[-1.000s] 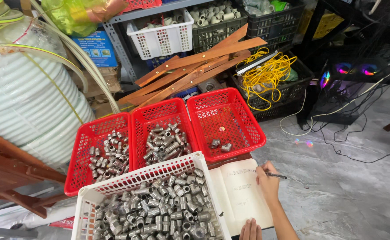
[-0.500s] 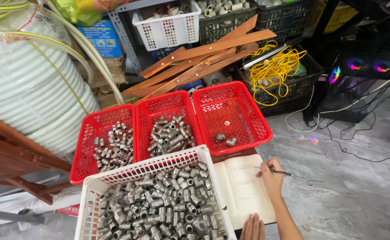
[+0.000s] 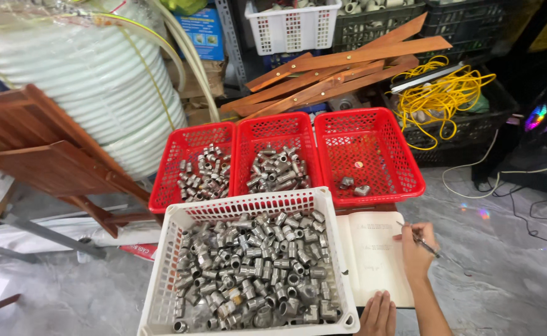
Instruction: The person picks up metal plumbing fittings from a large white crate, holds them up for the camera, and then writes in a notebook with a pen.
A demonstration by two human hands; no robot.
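A white basket full of grey metal pipe fittings sits on the floor at the left, with three red baskets of fittings just behind it. Beside the white basket lies an open notebook. The left hand rests open, fingers flat, at the notebook's near edge. Further right, the right hand is closed around a pen, over the notebook's right margin.
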